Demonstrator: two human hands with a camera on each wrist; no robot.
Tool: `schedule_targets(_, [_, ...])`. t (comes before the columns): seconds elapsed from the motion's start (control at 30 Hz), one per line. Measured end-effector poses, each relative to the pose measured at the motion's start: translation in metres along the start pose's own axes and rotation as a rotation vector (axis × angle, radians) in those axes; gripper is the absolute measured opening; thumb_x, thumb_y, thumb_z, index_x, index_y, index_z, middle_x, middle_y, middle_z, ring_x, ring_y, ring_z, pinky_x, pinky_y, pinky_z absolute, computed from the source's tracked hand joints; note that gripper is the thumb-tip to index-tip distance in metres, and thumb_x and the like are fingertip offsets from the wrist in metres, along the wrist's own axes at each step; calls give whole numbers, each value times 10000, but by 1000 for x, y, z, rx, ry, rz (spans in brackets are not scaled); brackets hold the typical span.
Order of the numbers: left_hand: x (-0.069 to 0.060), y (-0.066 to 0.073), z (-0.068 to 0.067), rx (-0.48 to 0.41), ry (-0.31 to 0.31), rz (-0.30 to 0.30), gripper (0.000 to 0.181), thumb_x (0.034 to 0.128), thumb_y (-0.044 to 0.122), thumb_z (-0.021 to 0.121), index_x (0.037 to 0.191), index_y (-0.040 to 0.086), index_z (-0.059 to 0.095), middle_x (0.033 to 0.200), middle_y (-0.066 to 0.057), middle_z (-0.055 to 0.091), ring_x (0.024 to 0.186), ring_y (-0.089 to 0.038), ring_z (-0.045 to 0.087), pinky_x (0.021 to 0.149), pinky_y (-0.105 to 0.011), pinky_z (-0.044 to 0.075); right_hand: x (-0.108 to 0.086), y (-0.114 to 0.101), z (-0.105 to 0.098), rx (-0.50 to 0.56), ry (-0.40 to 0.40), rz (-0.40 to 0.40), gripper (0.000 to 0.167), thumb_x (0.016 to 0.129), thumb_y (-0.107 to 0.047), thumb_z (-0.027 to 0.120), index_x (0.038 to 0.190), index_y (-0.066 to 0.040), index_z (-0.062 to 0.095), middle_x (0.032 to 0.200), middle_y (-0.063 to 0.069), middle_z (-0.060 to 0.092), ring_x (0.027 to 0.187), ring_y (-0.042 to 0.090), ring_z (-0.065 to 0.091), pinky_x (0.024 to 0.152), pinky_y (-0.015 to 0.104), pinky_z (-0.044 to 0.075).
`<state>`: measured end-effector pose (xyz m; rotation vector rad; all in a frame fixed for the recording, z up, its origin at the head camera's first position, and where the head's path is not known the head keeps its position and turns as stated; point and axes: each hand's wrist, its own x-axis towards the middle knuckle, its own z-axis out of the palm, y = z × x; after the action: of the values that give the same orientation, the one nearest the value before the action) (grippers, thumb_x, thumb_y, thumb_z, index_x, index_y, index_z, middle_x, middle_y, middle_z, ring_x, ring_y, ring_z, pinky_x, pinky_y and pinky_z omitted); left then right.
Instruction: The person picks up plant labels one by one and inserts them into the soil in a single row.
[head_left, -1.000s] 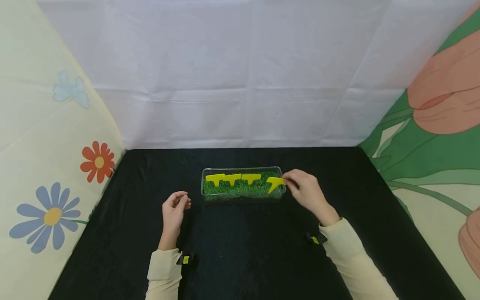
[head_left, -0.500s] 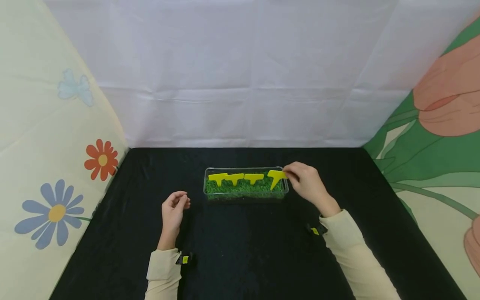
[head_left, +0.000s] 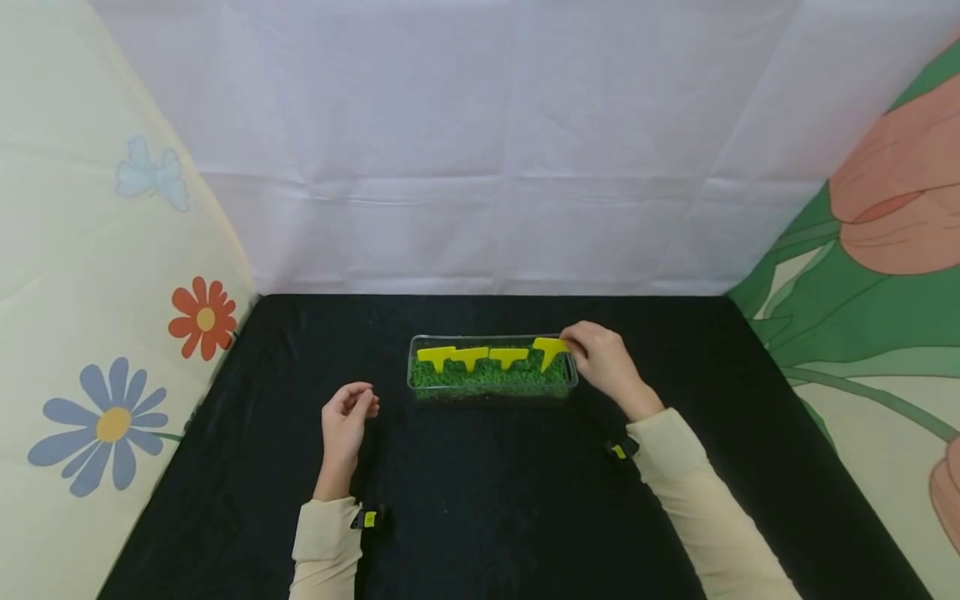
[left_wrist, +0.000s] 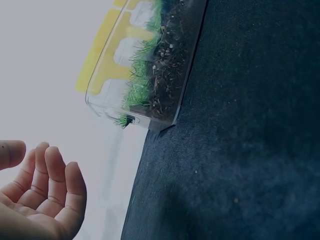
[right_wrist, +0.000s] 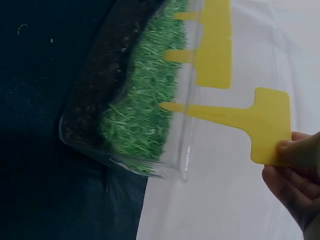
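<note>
Between thumb and fingers, my right hand (head_left: 603,360) pinches the head of a yellow T-shaped plant label (right_wrist: 270,125) at its right end. The label's pointed stem slants down to the green grass (right_wrist: 145,100), its tip at the blades in the right wrist view. This grass grows on dark soil (left_wrist: 170,65) inside a clear plastic box (head_left: 491,389). Three more yellow plant labels (head_left: 470,357) stand in a row in the grass, left of the held one. Left of the box, my left hand (head_left: 347,425) hovers with loosely curled fingers and holds nothing.
Black cloth (head_left: 465,500) covers the table around the box. A white cloth backdrop (head_left: 480,167) hangs behind it. Printed flower panels (head_left: 112,333) flank both sides. Small bits of debris (right_wrist: 51,40) lie on the black cloth.
My right hand has moved slightly up and away with the plant label, whose stem has swung to a steeper slant. The view shifted a little; my left hand has hardly moved.
</note>
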<state>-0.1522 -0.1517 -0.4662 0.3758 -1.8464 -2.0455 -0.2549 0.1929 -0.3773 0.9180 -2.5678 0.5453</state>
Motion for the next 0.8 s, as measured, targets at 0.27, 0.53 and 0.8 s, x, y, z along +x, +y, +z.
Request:
schedule_targets(0.27, [0, 1, -1, 12, -5, -10, 162, 893, -35, 508, 991, -162, 537, 695, 50, 581, 642, -69, 561, 619, -189, 491, 2, 1, 10, -14, 8, 6, 107, 831, 45, 605, 924, 18, 650, 879, 129, 623, 787, 269, 588, 694, 396, 493])
schedule_targets(0.53, [0, 1, -2, 19, -2, -14, 167, 901, -25, 504, 993, -160, 536, 701, 44, 580, 640, -67, 560, 618, -187, 491, 3, 4, 21, -16, -47, 28, 118, 843, 40, 590, 939, 3, 648, 885, 119, 624, 781, 255, 588, 684, 386, 495])
schedule_targets(0.8, [1, 1, -2, 21, 9, -5, 155, 897, -32, 510, 977, -162, 540, 698, 34, 581, 630, -65, 562, 612, -184, 491, 2, 4, 23, -12, -50, 20, 115, 844, 27, 598, 938, 3, 660, 878, 113, 634, 784, 253, 597, 687, 385, 500])
